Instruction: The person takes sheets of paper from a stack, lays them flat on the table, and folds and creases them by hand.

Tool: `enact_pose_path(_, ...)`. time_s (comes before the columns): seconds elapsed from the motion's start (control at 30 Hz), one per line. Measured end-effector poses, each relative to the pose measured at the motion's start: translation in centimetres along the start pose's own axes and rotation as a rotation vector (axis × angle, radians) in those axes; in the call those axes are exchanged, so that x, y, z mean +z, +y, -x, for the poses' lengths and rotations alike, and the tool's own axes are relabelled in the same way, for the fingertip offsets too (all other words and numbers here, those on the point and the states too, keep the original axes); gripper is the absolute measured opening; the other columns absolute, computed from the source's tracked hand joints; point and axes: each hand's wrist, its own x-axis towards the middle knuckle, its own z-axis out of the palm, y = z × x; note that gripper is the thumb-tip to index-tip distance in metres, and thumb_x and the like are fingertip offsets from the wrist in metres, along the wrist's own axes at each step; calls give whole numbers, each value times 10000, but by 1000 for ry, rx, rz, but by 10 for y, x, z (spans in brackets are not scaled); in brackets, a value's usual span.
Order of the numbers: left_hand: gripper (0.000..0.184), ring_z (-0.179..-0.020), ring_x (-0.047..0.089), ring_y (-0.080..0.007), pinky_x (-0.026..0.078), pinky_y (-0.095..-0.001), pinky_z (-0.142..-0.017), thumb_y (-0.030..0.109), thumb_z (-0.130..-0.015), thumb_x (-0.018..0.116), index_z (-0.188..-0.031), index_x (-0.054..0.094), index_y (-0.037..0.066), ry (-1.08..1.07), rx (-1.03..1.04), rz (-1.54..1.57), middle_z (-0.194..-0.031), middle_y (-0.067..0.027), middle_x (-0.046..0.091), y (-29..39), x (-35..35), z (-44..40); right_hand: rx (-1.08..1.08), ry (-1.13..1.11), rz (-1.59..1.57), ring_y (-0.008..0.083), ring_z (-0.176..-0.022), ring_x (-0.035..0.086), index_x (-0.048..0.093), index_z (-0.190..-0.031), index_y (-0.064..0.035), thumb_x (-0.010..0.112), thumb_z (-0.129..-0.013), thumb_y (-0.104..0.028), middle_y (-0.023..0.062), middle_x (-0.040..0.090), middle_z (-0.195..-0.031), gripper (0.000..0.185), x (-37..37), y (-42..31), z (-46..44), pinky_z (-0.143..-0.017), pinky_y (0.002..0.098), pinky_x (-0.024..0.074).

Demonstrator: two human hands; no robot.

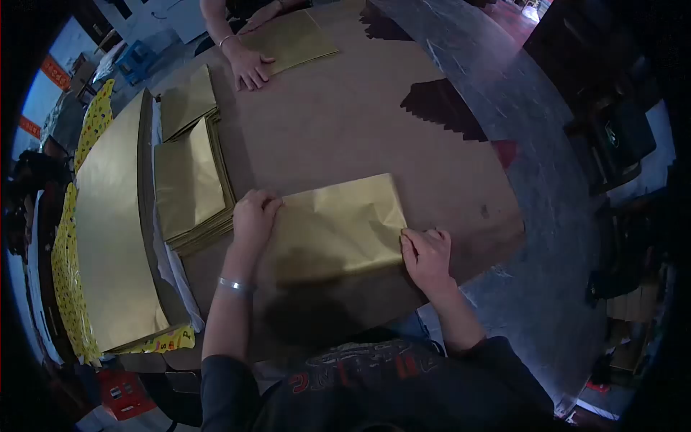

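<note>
A rectangular gold sheet [335, 230], folded and lightly creased, lies on the brown table top [324, 137] in front of me. My left hand [255, 216] is closed at its upper left corner, fingers pinched on the edge. At the right edge my right hand [427, 255] pinches the sheet between thumb and curled fingers. Just left of my left hand is a thick stack of folded gold sheets [191, 180], with another gold pile [187, 101] beyond it.
Large flat gold sheets [119, 230] lie at the left on yellow patterned material [68, 281]. Across the table another person's hands [250, 66] rest on a gold sheet [299, 43]. A blue stool [135, 61] stands at the back left, dark chairs at the right.
</note>
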Motion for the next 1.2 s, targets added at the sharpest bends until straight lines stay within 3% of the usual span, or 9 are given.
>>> enact_pose_path(0.2, 156, -815, 644, -326, 515, -413, -739, 187, -827, 711, -858, 706, 35, -11, 7, -29, -843, -143, 659, 4, -2, 1, -4, -178, 131, 257, -863, 603, 688, -957, -77, 696, -838, -200, 71, 665, -872, 171, -21, -13, -20, -888, 433, 390)
enact_pose_path(0.27, 159, -814, 644, -324, 515, -415, -736, 193, -828, 709, -857, 707, 37, -3, 16, -41, -843, -142, 658, 2, -1, 1, -127, -129, 146, 280, -1006, 539, 669, -971, -81, 695, -840, -247, 114, 613, -1038, 213, -24, -20, -38, -916, 477, 380)
enact_pose_path(0.3, 162, -814, 645, -322, 514, -416, -732, 198, -829, 707, -856, 708, 38, 5, 28, -51, -842, -142, 657, 1, -1, 1, -140, -239, 151, 338, -1148, 497, 639, -1063, -46, 709, -833, -263, 170, 552, -1218, 324, -20, -24, -46, -1017, 520, 341)
enact_pose_path(0.33, 163, -810, 643, -322, 515, -417, -730, 204, -829, 703, -851, 708, 42, 3, 30, -66, -843, -138, 656, -1, 0, 1, -141, -239, 153, 338, -1148, 497, 639, -1063, -46, 709, -833, -263, 170, 552, -1218, 324, -11, -31, -56, -1017, 520, 341)
enact_pose_path(0.43, 163, -807, 639, -326, 515, -417, -730, 205, -828, 701, -840, 704, 42, 5, 16, -55, -841, -137, 653, 0, 0, 2, -316, -350, 52, 381, -1345, 381, 555, -1255, -3, 639, -899, -358, 213, 469, -1379, 510, 26, -44, -77, -1137, 557, 232)
enact_pose_path(0.5, 156, -804, 641, -326, 517, -415, -732, 198, -822, 708, -854, 706, 46, 14, 78, -43, -841, -138, 654, -1, -1, 2, -201, -549, 144, 394, -1477, 152, 415, -1412, 19, 512, -960, -472, 227, 278, -1543, 675, 50, -43, -83, -1183, 573, 137)
enact_pose_path(0.53, 151, -801, 642, -325, 517, -414, -734, 189, -820, 710, -865, 706, 45, 14, 76, -46, -838, -137, 654, 2, -2, 3, -132, -587, 229, 393, -1484, 110, 348, -1454, -2, 444, -974, -529, 214, 204, -1577, 719, 52, -41, -83, -1186, 556, 146)
enact_pose_path(0.8, 183, -758, 652, -293, 525, -376, -702, 140, -815, 714, -941, 696, 9, -104, -92, 74, -842, -157, 665, 11, -16, 5, -100, -619, 248, 391, -1494, 55, 294, -1505, -20, 412, -972, -564, 198, 150, -1603, 770, 53, -39, -77, -1193, 561, 76)
enact_pose_path(1.2, 255, -723, 657, -295, 525, -378, -689, 121, -773, 732, -989, 679, -5, -84, -162, 134, -799, -156, 670, -3, -10, 2, -124, -604, 239, 392, -1481, 121, 324, -1486, -14, 427, -978, -541, 210, 211, -1572, 740, 53, -39, -84, -1178, 605, 101)
